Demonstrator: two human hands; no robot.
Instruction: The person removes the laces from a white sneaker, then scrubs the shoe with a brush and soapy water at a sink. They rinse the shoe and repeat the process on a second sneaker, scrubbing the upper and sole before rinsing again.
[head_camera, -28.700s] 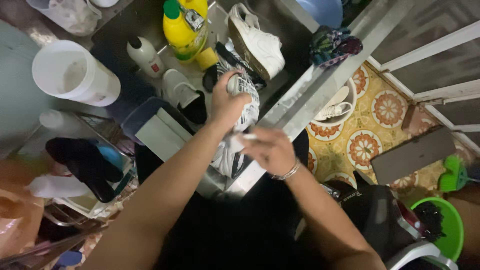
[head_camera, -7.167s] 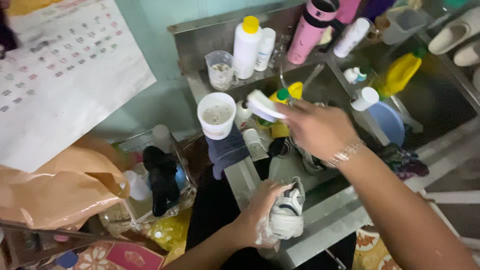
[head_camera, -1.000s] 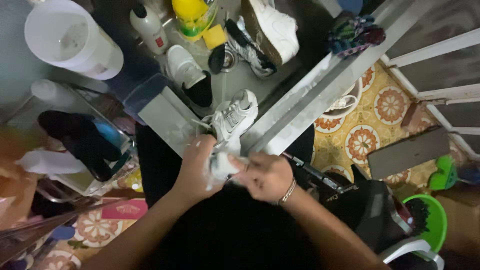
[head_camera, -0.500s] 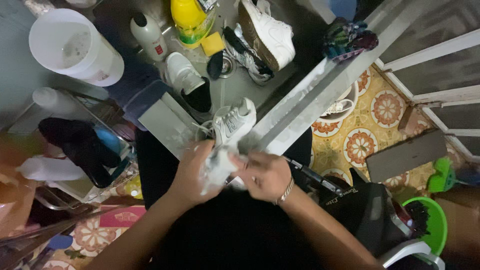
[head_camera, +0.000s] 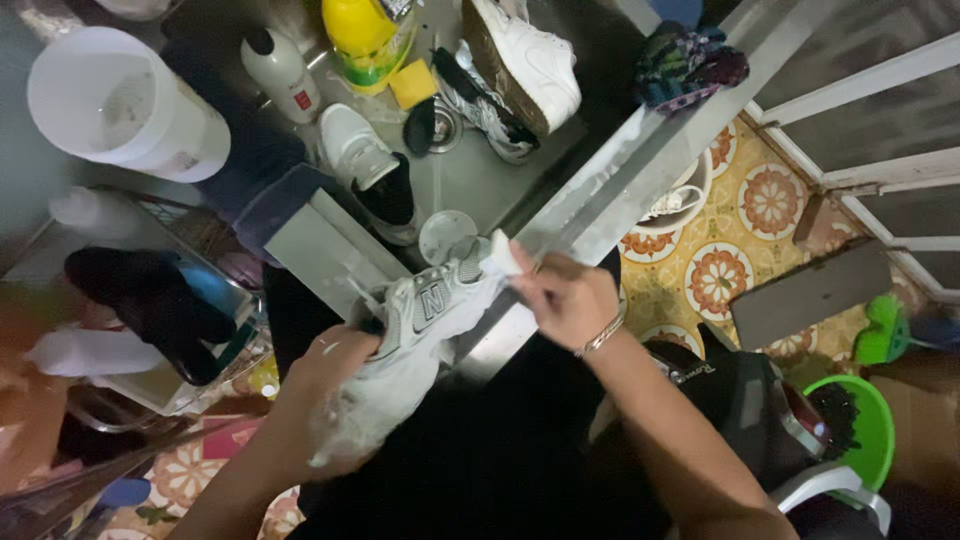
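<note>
The left hand (head_camera: 335, 365) is gripping the soapy heel of a grey sneaker (head_camera: 415, 330) lying diagonally across the sink's front edge (head_camera: 590, 215), while the right hand (head_camera: 565, 295) is pinching a white brush (head_camera: 503, 252) at its toe.

White bucket (head_camera: 120, 105) (yellow bottle (head_camera: 366, 38) nearby)

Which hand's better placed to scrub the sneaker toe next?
Right. The right hand already holds the white brush at the toe of the sneaker. The left hand, covered in suds, grips the heel end and steadies it, so it is probably best left there.
</note>
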